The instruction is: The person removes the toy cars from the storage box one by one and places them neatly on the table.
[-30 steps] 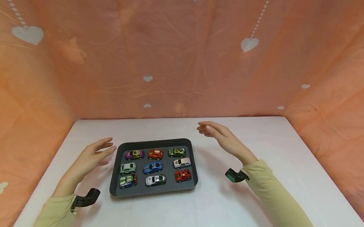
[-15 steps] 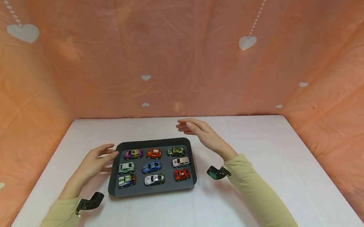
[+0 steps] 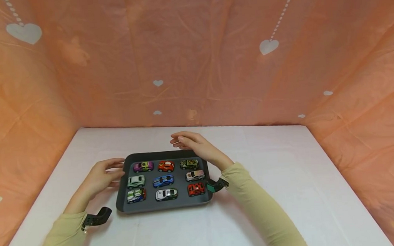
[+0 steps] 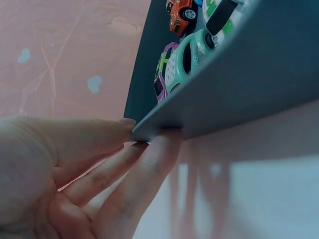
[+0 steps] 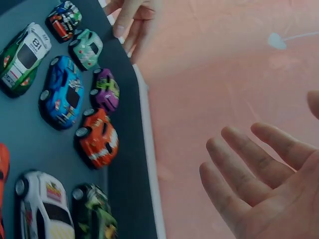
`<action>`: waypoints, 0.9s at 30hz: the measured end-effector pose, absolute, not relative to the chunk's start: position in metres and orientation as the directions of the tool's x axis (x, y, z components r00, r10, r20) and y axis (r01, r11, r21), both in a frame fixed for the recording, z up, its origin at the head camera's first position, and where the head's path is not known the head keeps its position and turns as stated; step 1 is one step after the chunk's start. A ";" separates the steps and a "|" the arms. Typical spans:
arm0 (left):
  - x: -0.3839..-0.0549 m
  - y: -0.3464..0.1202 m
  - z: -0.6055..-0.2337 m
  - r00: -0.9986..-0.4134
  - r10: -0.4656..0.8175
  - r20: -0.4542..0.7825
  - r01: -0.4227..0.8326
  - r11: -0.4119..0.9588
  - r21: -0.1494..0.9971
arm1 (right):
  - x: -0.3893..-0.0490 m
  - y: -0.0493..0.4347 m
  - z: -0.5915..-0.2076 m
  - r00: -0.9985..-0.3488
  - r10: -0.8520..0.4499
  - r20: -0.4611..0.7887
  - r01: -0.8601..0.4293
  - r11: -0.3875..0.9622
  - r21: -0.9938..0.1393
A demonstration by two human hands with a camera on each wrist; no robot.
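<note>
A dark grey tray (image 3: 148,206) lies on the white table and bears several toy cars in rows. Among them are a blue car (image 3: 163,181), a purple one (image 3: 143,166), a mint green one (image 4: 185,64) and an orange-red one (image 5: 97,137). At the tray's left rim my left hand (image 3: 100,175) pinches the edge, thumb at the top and fingers against the outer side. My right hand (image 3: 195,143) hovers over the tray's far right corner. Its fingers are extended, apart from the cars, and hold nothing, as the right wrist view shows.
The white tabletop (image 3: 273,171) surrounds the tray. An orange cloth (image 3: 192,61) with pale hearts stands behind it and at both sides. A black strap mount (image 3: 96,217) sits on the left wrist, and another (image 3: 217,185) on the right wrist overlaps the tray's right edge.
My right hand has moved left, from beside the tray to above its far right part. My left hand has come in to the tray's left rim. The cars keep their places.
</note>
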State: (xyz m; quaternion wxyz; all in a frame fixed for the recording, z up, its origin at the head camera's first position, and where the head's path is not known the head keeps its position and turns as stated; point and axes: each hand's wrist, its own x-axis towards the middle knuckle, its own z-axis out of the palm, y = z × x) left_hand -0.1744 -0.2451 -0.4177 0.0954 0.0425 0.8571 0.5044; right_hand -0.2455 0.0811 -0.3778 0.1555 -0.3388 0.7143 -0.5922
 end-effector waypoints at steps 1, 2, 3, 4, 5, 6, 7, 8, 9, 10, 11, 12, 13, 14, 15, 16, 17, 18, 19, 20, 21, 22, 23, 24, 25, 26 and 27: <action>-0.175 -0.245 -0.418 -0.978 0.170 -0.124 -0.028 0.482 0.876 | -0.246 0.078 -0.380 -0.720 -0.672 0.173 -0.313 0.092 -0.945; -0.175 -0.245 -0.418 -0.977 0.171 -0.125 -0.028 0.480 0.877 | -0.246 0.074 -0.382 -0.717 -0.677 0.170 -0.329 0.114 -0.937; -0.175 -0.246 -0.418 -0.977 0.172 -0.125 -0.028 0.478 0.878 | -0.247 0.071 -0.384 -0.711 -0.683 0.167 -0.344 0.131 -0.930; -0.175 -0.246 -0.419 -0.977 0.172 -0.124 -0.028 0.475 0.880 | -0.247 0.066 -0.386 -0.704 -0.691 0.164 -0.355 0.143 -0.924; -0.176 -0.247 -0.419 -0.978 0.171 -0.123 -0.028 0.472 0.881 | -0.248 0.062 -0.387 -0.693 -0.702 0.162 -0.368 0.152 -0.917; -0.176 -0.248 -0.419 -0.978 0.170 -0.120 -0.026 0.469 0.883 | -0.248 0.058 -0.389 -0.683 -0.713 0.158 -0.375 0.156 -0.914; -0.176 -0.248 -0.419 -0.978 0.173 -0.114 -0.020 0.468 0.884 | -0.248 0.053 -0.391 -0.672 -0.725 0.154 -0.378 0.156 -0.912; -0.176 -0.249 -0.420 -0.979 0.174 -0.106 -0.012 0.469 0.883 | -0.248 0.049 -0.392 -0.661 -0.736 0.147 -0.375 0.153 -0.914; -0.176 -0.249 -0.420 -0.979 0.174 -0.102 -0.009 0.468 0.884 | -0.248 0.045 -0.393 -0.651 -0.747 0.137 -0.368 0.152 -0.918; -0.176 -0.250 -0.420 -0.981 0.170 -0.099 -0.008 0.468 0.884 | -0.248 0.041 -0.395 -0.641 -0.757 0.127 -0.357 0.147 -0.922; -0.175 -0.250 -0.421 -0.980 0.171 -0.098 -0.007 0.466 0.885 | -0.248 0.039 -0.396 -0.633 -0.765 0.117 -0.348 0.147 -0.926; -0.175 -0.250 -0.421 -0.980 0.172 -0.098 -0.007 0.465 0.885 | -0.247 0.036 -0.397 -0.626 -0.772 0.107 -0.341 0.148 -0.928; -0.175 -0.250 -0.421 -0.980 0.174 -0.099 -0.007 0.466 0.885 | -0.247 0.034 -0.397 -0.618 -0.779 0.100 -0.339 0.150 -0.929; -0.174 -0.249 -0.421 -0.980 0.174 -0.102 -0.010 0.462 0.887 | -0.246 0.032 -0.397 -0.613 -0.784 0.095 -0.337 0.151 -0.929; -0.174 -0.249 -0.421 -0.979 0.173 -0.107 -0.016 0.458 0.889 | -0.245 0.031 -0.396 -0.610 -0.787 0.092 -0.334 0.150 -0.931; -0.173 -0.249 -0.421 -0.979 0.174 -0.108 -0.017 0.458 0.889 | -0.243 0.029 -0.394 -0.605 -0.791 0.090 -0.332 0.148 -0.932; -0.173 -0.248 -0.420 -0.978 0.179 -0.108 -0.015 0.457 0.889 | -0.242 0.028 -0.393 -0.602 -0.793 0.092 -0.333 0.145 -0.931; -0.174 -0.248 -0.420 -0.978 0.179 -0.107 -0.013 0.459 0.888 | -0.241 0.026 -0.392 -0.602 -0.793 0.094 -0.339 0.147 -0.929; -0.174 -0.248 -0.419 -0.978 0.178 -0.106 -0.013 0.457 0.889 | -0.241 0.025 -0.393 -0.603 -0.792 0.092 -0.344 0.154 -0.926; -0.173 -0.248 -0.419 -0.979 0.175 -0.107 -0.015 0.457 0.890 | -0.242 0.023 -0.395 -0.605 -0.791 0.090 -0.345 0.159 -0.925; -0.174 -0.248 -0.419 -0.979 0.173 -0.108 -0.017 0.460 0.888 | -0.243 0.021 -0.397 -0.607 -0.790 0.086 -0.347 0.166 -0.923; -0.174 -0.248 -0.418 -0.979 0.173 -0.108 -0.016 0.460 0.888 | -0.244 0.020 -0.400 -0.607 -0.790 0.084 -0.350 0.171 -0.921; -0.174 -0.249 -0.418 -0.979 0.170 -0.111 -0.020 0.461 0.887 | -0.246 0.018 -0.404 -0.609 -0.789 0.079 -0.355 0.182 -0.917; -0.174 -0.249 -0.418 -0.979 0.167 -0.115 -0.025 0.464 0.886 | -0.248 0.015 -0.407 -0.611 -0.788 0.074 -0.360 0.193 -0.913; -0.174 -0.250 -0.418 -0.979 0.164 -0.118 -0.029 0.466 0.885 | -0.249 0.013 -0.409 -0.609 -0.790 0.066 -0.363 0.203 -0.910; -0.175 -0.250 -0.418 -0.979 0.162 -0.121 -0.032 0.470 0.882 | -0.250 0.011 -0.410 -0.607 -0.793 0.058 -0.364 0.213 -0.907; -0.175 -0.250 -0.418 -0.979 0.160 -0.124 -0.035 0.471 0.881 | -0.251 0.009 -0.409 -0.606 -0.794 0.048 -0.371 0.228 -0.900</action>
